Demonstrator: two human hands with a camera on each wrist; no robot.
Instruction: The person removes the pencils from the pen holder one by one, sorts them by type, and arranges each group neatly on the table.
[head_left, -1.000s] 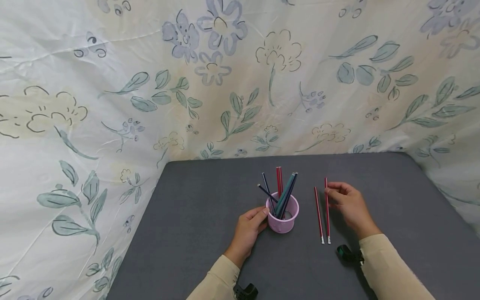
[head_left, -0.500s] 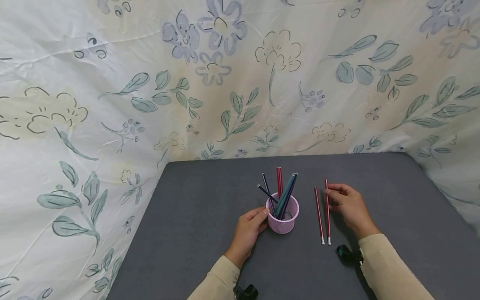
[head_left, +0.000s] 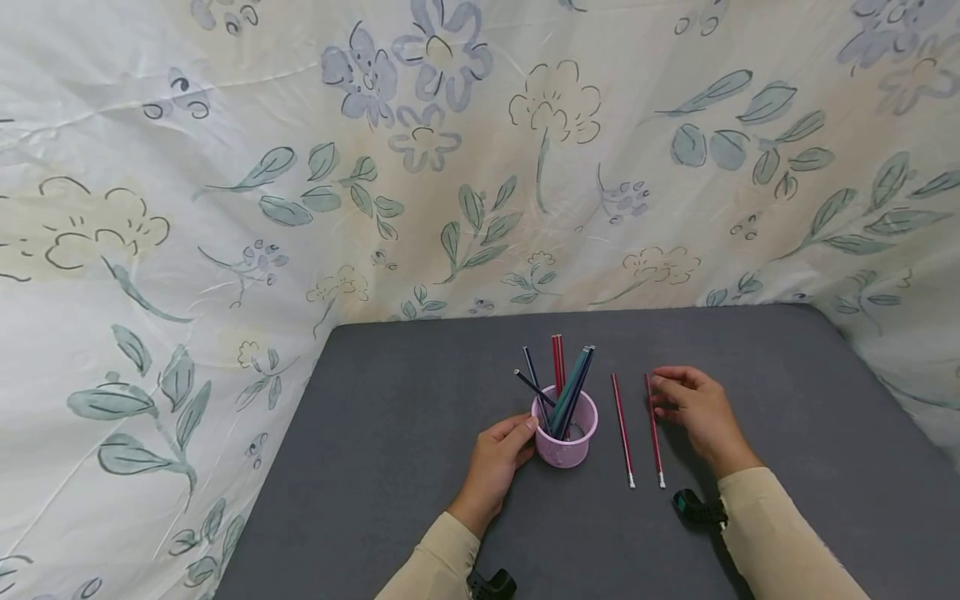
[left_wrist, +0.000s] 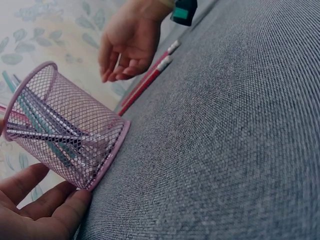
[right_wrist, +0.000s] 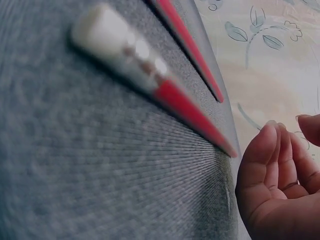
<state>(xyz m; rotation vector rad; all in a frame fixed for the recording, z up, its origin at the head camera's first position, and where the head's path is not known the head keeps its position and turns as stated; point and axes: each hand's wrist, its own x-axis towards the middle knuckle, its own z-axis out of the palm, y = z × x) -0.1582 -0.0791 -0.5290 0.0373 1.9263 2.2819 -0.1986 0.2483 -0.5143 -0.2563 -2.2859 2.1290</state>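
My left hand (head_left: 495,458) holds a pink mesh pencil cup (head_left: 564,452), its thumb at the rim and the other fingers along the side. Dark, teal and red pencils (head_left: 558,358) stand in the cup, leaning various ways. Two red pencils with white eraser ends lie on the table to its right: a left one (head_left: 622,429) and a right one (head_left: 654,429). My right hand (head_left: 701,412) is beside the far end of the right pencil, fingers loosely bent. In the right wrist view a gap shows between its thumb and fingers (right_wrist: 265,160), with nothing between them.
The dark grey table (head_left: 405,392) ends at a floral cloth (head_left: 480,167), which hangs behind it and along the left and right sides. A black wrist device (head_left: 697,508) is on the right arm, another (head_left: 491,583) on the left.
The left loose pencil has shifted left, away from the other one. The right pencil's far end has come slightly nearer and left, off my right fingertips. My left hand and the cup stay put.
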